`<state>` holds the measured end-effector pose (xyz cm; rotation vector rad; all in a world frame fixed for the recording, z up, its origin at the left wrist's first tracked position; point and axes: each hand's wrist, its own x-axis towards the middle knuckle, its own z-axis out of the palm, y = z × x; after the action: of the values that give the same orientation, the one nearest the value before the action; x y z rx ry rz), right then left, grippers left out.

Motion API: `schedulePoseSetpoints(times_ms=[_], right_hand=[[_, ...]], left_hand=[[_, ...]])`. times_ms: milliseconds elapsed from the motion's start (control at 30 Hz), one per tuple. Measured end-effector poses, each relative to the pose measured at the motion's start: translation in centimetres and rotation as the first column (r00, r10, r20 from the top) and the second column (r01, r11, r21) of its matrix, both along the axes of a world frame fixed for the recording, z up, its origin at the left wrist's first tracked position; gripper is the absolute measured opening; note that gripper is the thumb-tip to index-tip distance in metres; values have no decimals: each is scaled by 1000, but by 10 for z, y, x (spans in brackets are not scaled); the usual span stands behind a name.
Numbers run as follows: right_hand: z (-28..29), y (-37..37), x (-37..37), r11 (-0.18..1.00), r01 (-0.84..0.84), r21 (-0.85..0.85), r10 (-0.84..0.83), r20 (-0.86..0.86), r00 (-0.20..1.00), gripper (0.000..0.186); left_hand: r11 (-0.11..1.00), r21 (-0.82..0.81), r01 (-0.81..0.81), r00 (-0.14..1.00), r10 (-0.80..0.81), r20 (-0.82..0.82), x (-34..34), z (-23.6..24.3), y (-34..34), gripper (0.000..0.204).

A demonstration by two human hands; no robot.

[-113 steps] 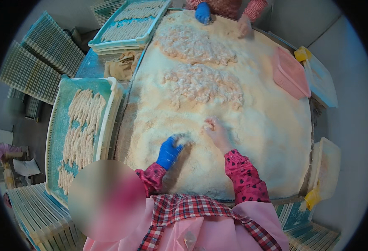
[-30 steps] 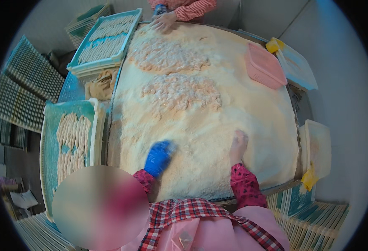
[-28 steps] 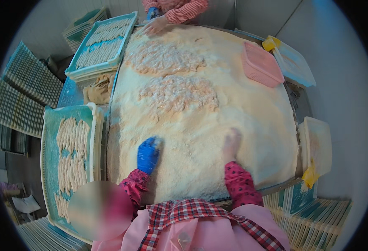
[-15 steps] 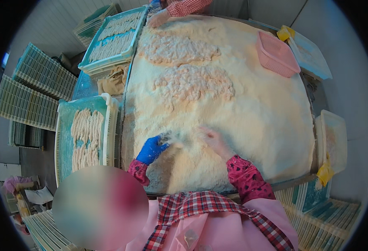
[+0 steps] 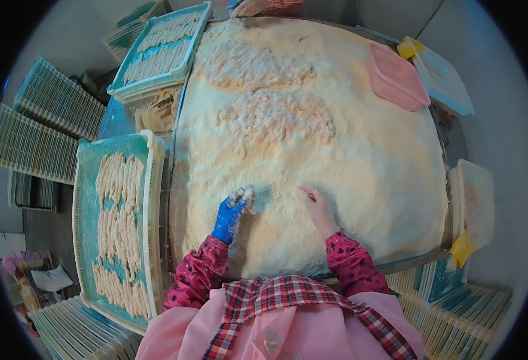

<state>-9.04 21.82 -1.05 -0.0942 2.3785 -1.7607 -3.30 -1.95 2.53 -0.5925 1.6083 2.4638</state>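
Note:
My left hand [image 5: 232,215], in a flour-dusted blue glove, has its fingers curled around a small floured piece [image 5: 246,200] just above the white powder bed [image 5: 384,180]. My right hand [image 5: 318,211], pale and powdery, lies a little to the right on the powder, fingers bent; what is under its fingertips, if anything, is too small to make out. Beyond both hands lie two lumpy heaps [image 5: 276,117] of pale, powdered pieces. Left of the bed, a teal-lined white tray [image 5: 153,216] holds rows of coated strips [image 5: 118,228].
A co-worker's hands [image 5: 249,9] are at the far edge, near another tray of strips [image 5: 190,57]. A pink basket [image 5: 399,78] sits on the powder at far right. Clear bins [image 5: 474,204] with yellow scoops flank the right edge. Stacked racks [image 5: 54,108] stand at left and lower right.
My hands have come closer together than a second ago. Since half a second ago my left hand has risen slightly with its piece, and my right has shifted right. The co-worker's hands have moved rightward.

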Motion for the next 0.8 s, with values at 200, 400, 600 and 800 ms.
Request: schedulePoseSetpoints(times_ms=[200, 400, 600, 800], right_hand=[[14, 0, -3, 985, -56, 163, 55, 9, 998, 16], [20, 3, -2, 946, -221, 237, 251, -107, 962, 15], [29, -48, -11, 904, -306, 297, 385, -259, 886, 17], [62, -75, 14, 958, -157, -242, 176, 59, 983, 23]], left_hand=[[894, 408, -185, 981, 144, 130, 5, 9, 11, 39], [660, 740, -130, 990, 131, 57, 8, 1, 4, 36], [468, 873, -139, 970, 243, 24, 11, -4, 7, 38], [674, 735, -76, 943, 289, -167, -1, -11, 13, 52]])
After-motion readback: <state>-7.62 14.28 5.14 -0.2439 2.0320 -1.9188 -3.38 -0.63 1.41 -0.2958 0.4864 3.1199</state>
